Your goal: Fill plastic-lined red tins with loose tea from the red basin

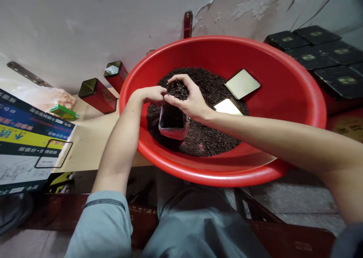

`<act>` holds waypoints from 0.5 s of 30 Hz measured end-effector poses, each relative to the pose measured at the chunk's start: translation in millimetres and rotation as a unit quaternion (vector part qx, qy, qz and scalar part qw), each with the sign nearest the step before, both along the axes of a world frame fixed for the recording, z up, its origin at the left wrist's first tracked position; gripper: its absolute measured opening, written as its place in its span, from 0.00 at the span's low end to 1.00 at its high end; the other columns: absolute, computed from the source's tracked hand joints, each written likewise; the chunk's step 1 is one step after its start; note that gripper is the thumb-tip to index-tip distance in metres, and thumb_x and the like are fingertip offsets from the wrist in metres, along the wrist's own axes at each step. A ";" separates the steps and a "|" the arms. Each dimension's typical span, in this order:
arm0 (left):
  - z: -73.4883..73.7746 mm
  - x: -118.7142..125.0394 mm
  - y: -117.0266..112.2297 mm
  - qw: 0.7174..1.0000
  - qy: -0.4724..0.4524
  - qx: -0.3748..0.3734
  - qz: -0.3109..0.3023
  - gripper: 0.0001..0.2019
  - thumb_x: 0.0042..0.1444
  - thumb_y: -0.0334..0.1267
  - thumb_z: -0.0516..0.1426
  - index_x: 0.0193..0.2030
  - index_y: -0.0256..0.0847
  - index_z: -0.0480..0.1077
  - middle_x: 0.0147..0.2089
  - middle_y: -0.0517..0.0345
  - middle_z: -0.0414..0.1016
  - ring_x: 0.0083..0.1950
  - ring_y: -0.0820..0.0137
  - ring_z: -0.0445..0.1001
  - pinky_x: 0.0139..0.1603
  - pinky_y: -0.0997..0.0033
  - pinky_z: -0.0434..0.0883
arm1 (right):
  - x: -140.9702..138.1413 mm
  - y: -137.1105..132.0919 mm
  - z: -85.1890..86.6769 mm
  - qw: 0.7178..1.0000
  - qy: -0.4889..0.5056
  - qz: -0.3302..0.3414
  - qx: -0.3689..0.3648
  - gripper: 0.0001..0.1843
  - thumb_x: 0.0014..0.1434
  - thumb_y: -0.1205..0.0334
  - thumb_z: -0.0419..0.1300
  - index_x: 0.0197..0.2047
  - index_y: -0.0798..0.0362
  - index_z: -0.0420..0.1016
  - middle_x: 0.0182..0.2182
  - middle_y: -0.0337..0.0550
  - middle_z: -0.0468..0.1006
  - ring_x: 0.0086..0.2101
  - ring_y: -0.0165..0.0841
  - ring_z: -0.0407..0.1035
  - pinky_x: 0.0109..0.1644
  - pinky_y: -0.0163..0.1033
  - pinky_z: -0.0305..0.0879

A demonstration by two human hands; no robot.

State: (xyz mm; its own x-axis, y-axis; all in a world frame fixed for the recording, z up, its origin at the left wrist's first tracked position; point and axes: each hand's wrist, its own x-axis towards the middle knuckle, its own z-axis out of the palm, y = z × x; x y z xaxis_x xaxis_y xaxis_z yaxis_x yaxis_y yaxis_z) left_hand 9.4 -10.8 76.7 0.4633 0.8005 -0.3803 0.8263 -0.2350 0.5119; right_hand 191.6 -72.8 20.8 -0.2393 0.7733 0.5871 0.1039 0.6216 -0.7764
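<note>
My right hand (191, 101) curves round a heap of dark loose tea leaves (178, 89), its thumb and fingers forming a C. From the other side my left hand (154, 94) closes against the same heap, its fingertips meeting the right hand's; its far fingers are partly hidden. Just below both hands, a red tin (173, 132) with a dark open mouth stands tilted in the tea. More tea covers the bottom of a large red basin (283, 84). Two pale metal lids, an upper lid (243, 84) and a lower lid (229, 106), lie on the right side of the tea.
Left of the basin, two open red tins, one nearer (99, 99) and one farther (117, 74), stand on a wooden table (90, 137). A green box (64, 112) and a printed carton (25, 144) are farther left. Several black-topped tins (314, 53) stand at the right.
</note>
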 end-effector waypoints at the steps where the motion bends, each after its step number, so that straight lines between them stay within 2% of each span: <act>1: -0.1 0.3 0.2 1.000 0.004 0.003 -0.002 0.08 0.35 0.34 0.59 0.26 0.43 0.67 0.30 0.60 0.66 0.33 0.69 0.66 0.34 0.68 0.66 | 0.1 -0.6 0.3 1.000 -0.003 -0.001 -0.002 0.32 0.60 0.33 0.70 0.57 0.46 0.74 0.55 0.45 0.78 0.59 0.45 0.70 0.72 0.58 0.65; 6: -1.0 -1.2 2.0 1.000 0.017 0.007 -0.013 0.06 0.38 0.34 0.60 0.24 0.43 0.65 0.28 0.59 0.65 0.34 0.65 0.67 0.37 0.64 0.67 | -0.2 -4.3 4.1 1.000 -0.016 -0.017 -0.013 0.28 0.63 0.33 0.68 0.52 0.47 0.75 0.53 0.45 0.79 0.57 0.43 0.72 0.71 0.58 0.66; 10: -5.3 -5.6 6.8 0.999 0.027 -0.001 -0.024 0.06 0.39 0.36 0.61 0.27 0.41 0.72 0.31 0.56 0.72 0.39 0.61 0.72 0.40 0.63 0.70 | -0.8 -5.4 10.2 0.999 -0.020 0.037 -0.027 0.25 0.58 0.40 0.73 0.47 0.49 0.77 0.48 0.44 0.82 0.53 0.43 0.75 0.67 0.59 0.71; 13: -6.7 -8.2 8.6 0.999 0.031 -0.004 -0.032 0.15 0.43 0.40 0.64 0.40 0.39 0.81 0.38 0.53 0.80 0.44 0.60 0.75 0.44 0.65 0.72 | 8.6 5.9 15.7 0.994 -0.016 0.093 -0.061 0.23 0.55 0.45 0.75 0.47 0.51 0.79 0.45 0.44 0.83 0.48 0.40 0.77 0.60 0.57 0.76; 15: -4.9 -8.5 7.6 0.999 0.030 -0.011 -0.043 0.25 0.46 0.45 0.66 0.52 0.40 0.82 0.46 0.52 0.83 0.48 0.60 0.77 0.47 0.67 0.73 | 22.5 22.6 15.6 0.993 -0.033 0.089 -0.077 0.23 0.56 0.47 0.76 0.49 0.51 0.80 0.44 0.45 0.84 0.46 0.40 0.78 0.57 0.56 0.78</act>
State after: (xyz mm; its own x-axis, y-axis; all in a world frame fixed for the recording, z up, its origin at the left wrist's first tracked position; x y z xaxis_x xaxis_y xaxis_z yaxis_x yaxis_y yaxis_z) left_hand 0.9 -3.2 71.8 0.5056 0.7499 -0.4266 0.8330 -0.2957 0.4676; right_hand 214.1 -50.2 36.4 -0.4149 0.7942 0.4440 0.0572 0.5098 -0.8584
